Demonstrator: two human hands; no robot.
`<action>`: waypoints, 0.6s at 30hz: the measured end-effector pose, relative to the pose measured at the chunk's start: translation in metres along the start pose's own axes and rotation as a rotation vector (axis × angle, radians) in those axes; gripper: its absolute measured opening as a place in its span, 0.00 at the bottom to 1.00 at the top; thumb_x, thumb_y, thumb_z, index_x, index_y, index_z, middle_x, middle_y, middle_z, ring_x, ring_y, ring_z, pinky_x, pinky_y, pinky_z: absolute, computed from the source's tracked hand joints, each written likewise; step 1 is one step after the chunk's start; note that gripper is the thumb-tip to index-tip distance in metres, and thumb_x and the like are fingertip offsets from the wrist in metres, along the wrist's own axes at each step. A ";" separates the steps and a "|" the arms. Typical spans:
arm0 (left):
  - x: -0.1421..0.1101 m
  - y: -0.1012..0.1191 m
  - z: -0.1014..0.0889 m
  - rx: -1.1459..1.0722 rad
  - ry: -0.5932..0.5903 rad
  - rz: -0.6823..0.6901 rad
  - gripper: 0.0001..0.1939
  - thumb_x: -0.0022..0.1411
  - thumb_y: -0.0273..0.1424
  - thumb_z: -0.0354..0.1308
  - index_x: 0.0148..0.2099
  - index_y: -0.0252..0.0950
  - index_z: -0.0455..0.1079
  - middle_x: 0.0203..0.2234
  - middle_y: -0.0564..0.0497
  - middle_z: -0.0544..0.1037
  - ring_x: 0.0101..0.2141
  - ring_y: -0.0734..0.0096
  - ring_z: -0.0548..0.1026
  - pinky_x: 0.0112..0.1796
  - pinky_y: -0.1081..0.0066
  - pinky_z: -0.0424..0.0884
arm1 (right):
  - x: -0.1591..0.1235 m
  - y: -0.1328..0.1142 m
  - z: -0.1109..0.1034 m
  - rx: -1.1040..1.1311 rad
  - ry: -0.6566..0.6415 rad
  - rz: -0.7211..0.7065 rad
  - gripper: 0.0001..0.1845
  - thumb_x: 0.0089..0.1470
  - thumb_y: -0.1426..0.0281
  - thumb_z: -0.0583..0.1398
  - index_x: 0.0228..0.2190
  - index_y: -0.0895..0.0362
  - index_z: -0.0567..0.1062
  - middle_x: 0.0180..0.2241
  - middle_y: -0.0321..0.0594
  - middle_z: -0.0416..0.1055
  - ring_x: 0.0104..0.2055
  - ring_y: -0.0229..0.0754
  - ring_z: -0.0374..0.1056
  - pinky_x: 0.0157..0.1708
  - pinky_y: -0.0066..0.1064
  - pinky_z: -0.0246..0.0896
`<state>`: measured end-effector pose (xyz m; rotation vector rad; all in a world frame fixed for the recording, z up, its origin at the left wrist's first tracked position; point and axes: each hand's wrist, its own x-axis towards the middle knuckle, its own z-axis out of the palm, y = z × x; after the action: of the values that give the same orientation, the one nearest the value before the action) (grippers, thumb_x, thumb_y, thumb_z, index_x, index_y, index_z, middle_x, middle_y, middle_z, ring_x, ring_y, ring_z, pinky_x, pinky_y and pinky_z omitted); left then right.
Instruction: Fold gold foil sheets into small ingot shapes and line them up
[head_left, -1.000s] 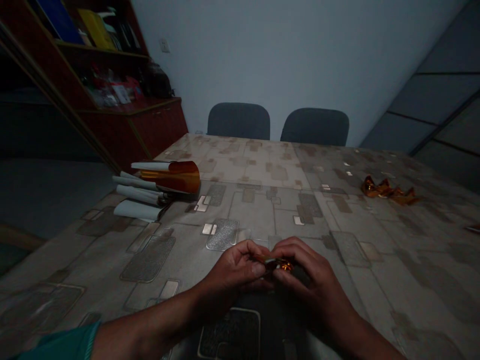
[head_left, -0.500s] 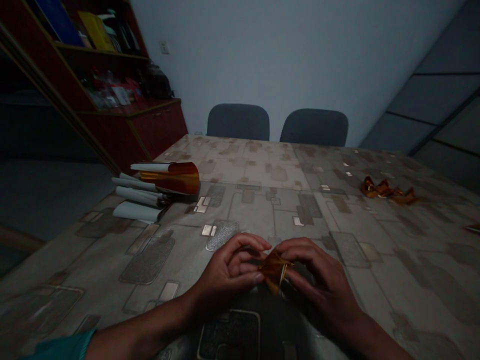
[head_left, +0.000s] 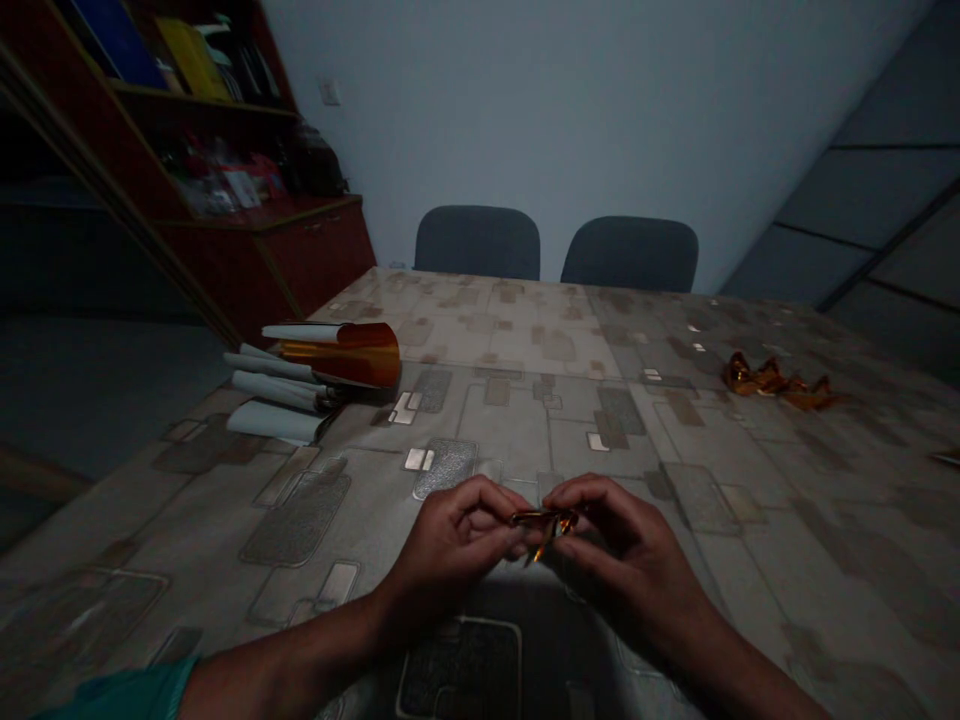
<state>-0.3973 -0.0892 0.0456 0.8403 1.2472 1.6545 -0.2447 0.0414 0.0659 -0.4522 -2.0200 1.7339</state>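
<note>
Left hand and right hand, fingers curled nearly closed, pinch a small gold foil piece just above the tabletop; uneven tugging could tear or crumple it.

Two gray chairs are side by side near the top middle, by the far edge of the table. A big pale wall is behind them, with a little socket. The red cabinet at the upper left holds a blue thing and a yellow thing.
</note>
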 end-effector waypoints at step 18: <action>0.004 -0.003 0.001 -0.155 -0.011 -0.198 0.20 0.53 0.39 0.71 0.31 0.34 0.64 0.22 0.53 0.79 0.23 0.72 0.79 0.26 0.76 0.75 | 0.002 -0.008 -0.001 -0.261 -0.131 -0.145 0.08 0.56 0.71 0.64 0.27 0.54 0.72 0.32 0.36 0.69 0.32 0.39 0.66 0.31 0.30 0.60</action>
<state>-0.3974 -0.0854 0.0429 0.6104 1.1401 1.5620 -0.2455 0.0420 0.0737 -0.2701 -2.3230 1.4546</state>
